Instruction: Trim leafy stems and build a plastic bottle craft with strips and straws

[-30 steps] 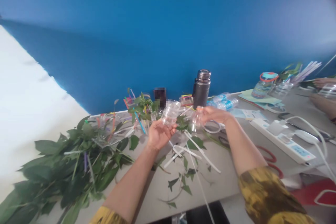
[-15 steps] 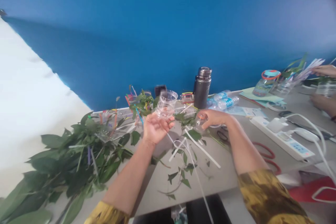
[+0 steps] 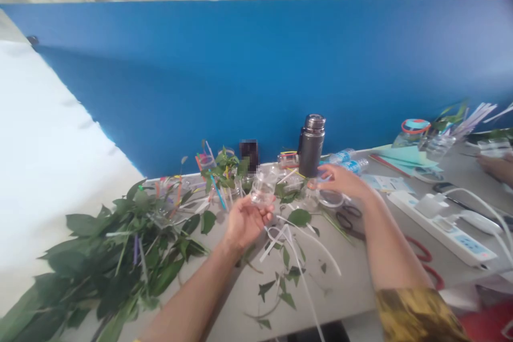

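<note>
My left hand [image 3: 249, 224] is closed around the lower part of a clear plastic cup [image 3: 263, 187] and holds it above the table. Over to the right, my right hand [image 3: 345, 183] has its fingers apart and holds nothing. Just left of its fingertips stands a clear plastic bottle piece [image 3: 310, 197]; a small gap shows between them. Below that hand lie scissors [image 3: 348, 218] with dark handles. White strips [image 3: 316, 240] and a cut green leaf [image 3: 300, 217] lie between my hands.
A dark thermos [image 3: 311, 149] stands against the blue partition [image 3: 256, 75]. Leafy branches [image 3: 108, 251] cover the left side. Labelled plastic bottles [image 3: 355, 165], a power strip [image 3: 444, 230] and a lidded jar [image 3: 414, 131] are at the right, where another person's hand [image 3: 497, 168] shows.
My right hand has let go of the clear bottle piece and moved up and right. The cup in my left hand is lower against the background; the whole view has shifted too.
</note>
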Available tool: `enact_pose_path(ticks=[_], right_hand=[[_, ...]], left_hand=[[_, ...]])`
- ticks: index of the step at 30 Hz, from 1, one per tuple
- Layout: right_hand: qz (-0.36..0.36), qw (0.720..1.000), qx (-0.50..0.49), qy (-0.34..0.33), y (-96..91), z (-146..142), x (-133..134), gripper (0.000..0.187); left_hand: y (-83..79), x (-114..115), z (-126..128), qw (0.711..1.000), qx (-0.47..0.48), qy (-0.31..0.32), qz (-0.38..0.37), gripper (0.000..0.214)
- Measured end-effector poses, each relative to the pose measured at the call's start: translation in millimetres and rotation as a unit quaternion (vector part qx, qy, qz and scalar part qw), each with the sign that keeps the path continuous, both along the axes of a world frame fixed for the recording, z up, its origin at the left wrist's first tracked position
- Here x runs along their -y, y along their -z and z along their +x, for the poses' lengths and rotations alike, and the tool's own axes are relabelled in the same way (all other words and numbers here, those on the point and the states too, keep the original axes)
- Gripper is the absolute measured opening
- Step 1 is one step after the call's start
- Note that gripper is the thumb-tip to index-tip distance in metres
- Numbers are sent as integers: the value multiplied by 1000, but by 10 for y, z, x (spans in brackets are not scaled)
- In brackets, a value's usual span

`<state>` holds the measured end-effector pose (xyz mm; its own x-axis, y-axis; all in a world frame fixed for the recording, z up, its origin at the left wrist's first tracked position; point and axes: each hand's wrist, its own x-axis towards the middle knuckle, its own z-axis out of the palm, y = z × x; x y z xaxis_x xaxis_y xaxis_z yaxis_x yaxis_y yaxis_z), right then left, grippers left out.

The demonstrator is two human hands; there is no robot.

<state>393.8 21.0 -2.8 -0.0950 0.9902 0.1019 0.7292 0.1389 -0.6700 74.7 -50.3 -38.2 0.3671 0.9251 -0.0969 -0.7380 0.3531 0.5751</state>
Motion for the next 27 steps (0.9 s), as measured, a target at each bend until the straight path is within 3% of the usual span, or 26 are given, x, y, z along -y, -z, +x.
enact_pose_path(ticks=[2,5,8,11,16,18,23,27], right_hand=[[45,999,-27,0,-139,-135,111,35],[-38,986,10,-160,-262,-442,283,21],[-31,982,-24,-185,-209,-780,390,29],[-14,964,-107,-244,-10,-1115,419,56],[-68,921,-317,-215,399,-1564,409,51],[-86,908,-356,-204,505,-1647,409,52],[-68,927,-335,-158,572,-1646,395,47],[-23,939,-309,-148,565,-1601,365,45]], left_hand=[[94,2,15,1000,16,8,-23,24],[165,16,30,999,32,29,-31,27],[190,47,34,998,41,54,-16,28],[209,50,28,998,44,54,-1,30],[259,-11,-8,999,33,0,7,31],[286,-24,-9,1000,26,-18,3,29],[313,3,50,999,1,-28,-18,31],[295,35,74,997,-25,-69,15,23]])
